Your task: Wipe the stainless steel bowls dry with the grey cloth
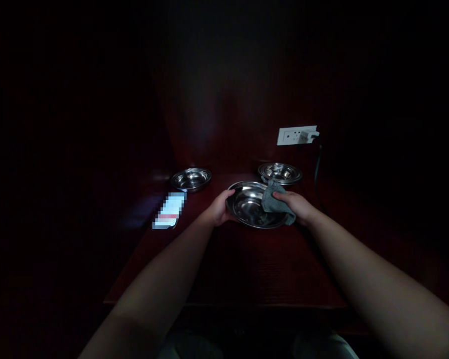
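Note:
My left hand (220, 208) grips the left rim of a shiny steel dish (249, 205), held tilted over a dark red wooden table (247, 264). My right hand (297, 205) is closed on a grey cloth (274, 199) that is pressed against the dish's right inner side. A second steel dish (191, 178) rests on the table to the far left. Behind the held dish, at the right, stands a third steel dish (280, 172), possibly a small stack.
A lit phone screen (169, 210) lies on the table left of my left hand. A white wall socket (296, 135) with a plug and a dark cable (317, 169) is at the back right. The surroundings are very dark.

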A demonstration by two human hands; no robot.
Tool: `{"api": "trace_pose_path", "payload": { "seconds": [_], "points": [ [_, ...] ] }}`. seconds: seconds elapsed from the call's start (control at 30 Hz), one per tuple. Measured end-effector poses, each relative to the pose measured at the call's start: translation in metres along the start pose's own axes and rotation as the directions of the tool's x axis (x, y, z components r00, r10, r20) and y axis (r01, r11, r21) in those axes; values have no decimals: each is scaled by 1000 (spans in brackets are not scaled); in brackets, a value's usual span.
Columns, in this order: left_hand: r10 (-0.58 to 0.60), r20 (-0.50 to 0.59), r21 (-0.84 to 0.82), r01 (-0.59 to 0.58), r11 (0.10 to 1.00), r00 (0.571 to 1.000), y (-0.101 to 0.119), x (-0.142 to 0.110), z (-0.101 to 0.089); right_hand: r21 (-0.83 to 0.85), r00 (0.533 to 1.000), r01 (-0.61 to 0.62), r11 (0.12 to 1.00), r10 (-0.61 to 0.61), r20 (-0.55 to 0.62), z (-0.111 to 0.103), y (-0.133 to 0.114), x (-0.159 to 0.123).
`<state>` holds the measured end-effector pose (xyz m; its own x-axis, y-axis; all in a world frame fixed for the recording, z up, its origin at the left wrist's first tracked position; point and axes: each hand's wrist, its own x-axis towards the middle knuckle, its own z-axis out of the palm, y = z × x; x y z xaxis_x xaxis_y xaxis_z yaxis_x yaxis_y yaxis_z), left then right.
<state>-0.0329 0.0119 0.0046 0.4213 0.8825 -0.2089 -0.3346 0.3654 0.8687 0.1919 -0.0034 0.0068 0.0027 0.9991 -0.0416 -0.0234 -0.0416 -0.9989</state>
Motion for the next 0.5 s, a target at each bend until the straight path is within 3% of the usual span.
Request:
{"api": "trace_pose_path", "payload": {
  "seconds": [0.13,0.5],
  "points": [
    [-8,56,8,7,1000,998,0,2,1,89,996,-91,992,88,33,1,1,1],
    [84,92,-85,-76,993,992,-5,6,3,80,992,-82,993,89,-90,8,2,4]
  ]
}}
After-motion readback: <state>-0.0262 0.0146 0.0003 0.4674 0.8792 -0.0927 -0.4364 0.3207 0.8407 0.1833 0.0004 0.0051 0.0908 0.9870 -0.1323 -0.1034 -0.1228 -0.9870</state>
